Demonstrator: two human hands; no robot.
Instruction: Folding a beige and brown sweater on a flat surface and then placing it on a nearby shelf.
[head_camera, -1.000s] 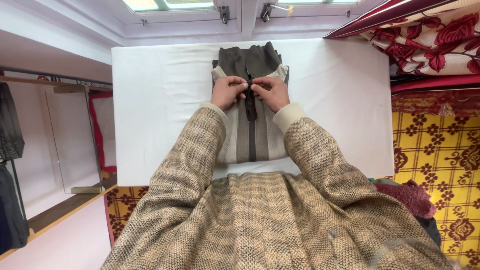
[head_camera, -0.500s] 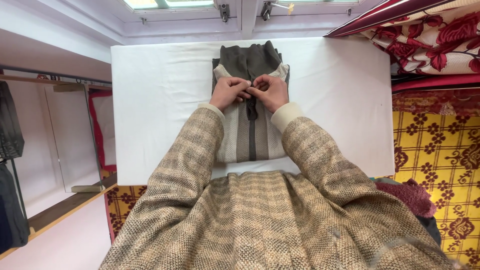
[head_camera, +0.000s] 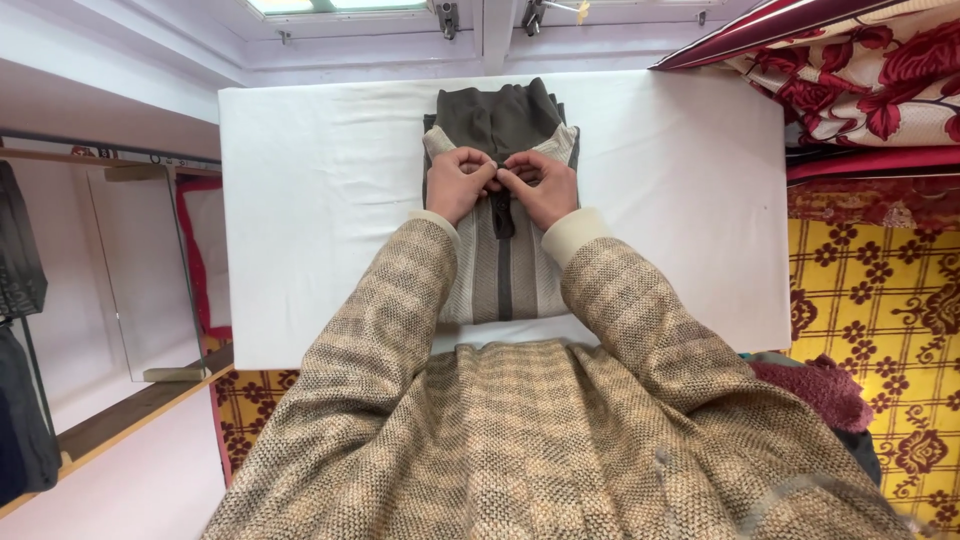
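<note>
Head view shows both hands, left hand (head_camera: 458, 184) and right hand (head_camera: 541, 186), pinched shut on the zip (head_camera: 501, 200) of a folded sweater (head_camera: 503, 270), lying flat on the table (head_camera: 320, 250) beneath them so the placket stays aligned.

Folded sweater (head_camera: 500, 270): knitted cloth, matt, finely ribbed, cream with brown stripes; collar (head_camera: 497, 115) of darker, smoother olive-brown knit. Down the sweater's middle, a dark zip (head_camera: 503, 215), too small to tell metal from plastic. Under the sweater, a white sheet (head_camera: 320, 220), matt cloth, smooth, faintly creased. Near the sweater's lower edge, coat sleeves (head_camera: 370, 340) of coarse, rough tweed weave, beige and brown, with plain cream knit cuffs (head_camera: 568, 232). Well right of the sweater, a flowered blanket (head_camera: 870, 90), soft cloth with slight sheen. Well left, a wooden plank (head_camera: 130, 415), smooth.
</note>
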